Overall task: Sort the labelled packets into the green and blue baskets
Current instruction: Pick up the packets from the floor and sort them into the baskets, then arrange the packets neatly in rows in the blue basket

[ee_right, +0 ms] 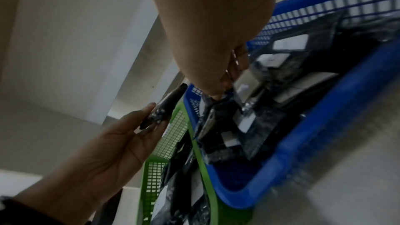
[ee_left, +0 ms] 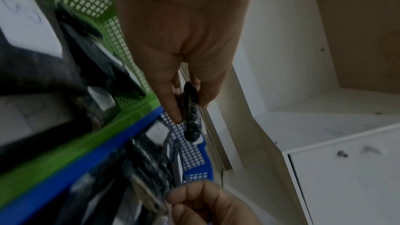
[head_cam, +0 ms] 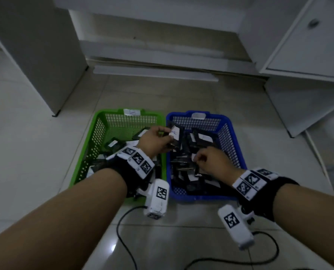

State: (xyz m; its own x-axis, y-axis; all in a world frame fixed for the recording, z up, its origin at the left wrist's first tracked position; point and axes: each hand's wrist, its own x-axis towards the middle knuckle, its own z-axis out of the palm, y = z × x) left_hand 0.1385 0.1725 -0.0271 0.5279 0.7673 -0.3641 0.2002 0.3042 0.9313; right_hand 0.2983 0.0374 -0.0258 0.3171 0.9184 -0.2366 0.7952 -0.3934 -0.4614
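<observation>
Your right hand (head_cam: 211,160): grip pinches a packet in the blue basket (head_cam: 238,152) pile | Your left hand (head_cam: 152,141): grip pinches a labelled packet (head_cam: 175,136), held above the seam between the baskets | green basket (head_cam: 96,129): touches the blue one, holds more packets | both baskets rest on the floor (head_cam: 45,152)

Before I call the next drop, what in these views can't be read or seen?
- Label on the packet in the left hand: head view, too small and blurred; both wrist views show it edge-on.
- Tags on the green basket and blue basket rims: head view, too small.
- What the right hand pinches: its fingers cover it; right wrist view blurred.
- Lower packets: buried under others.
</observation>
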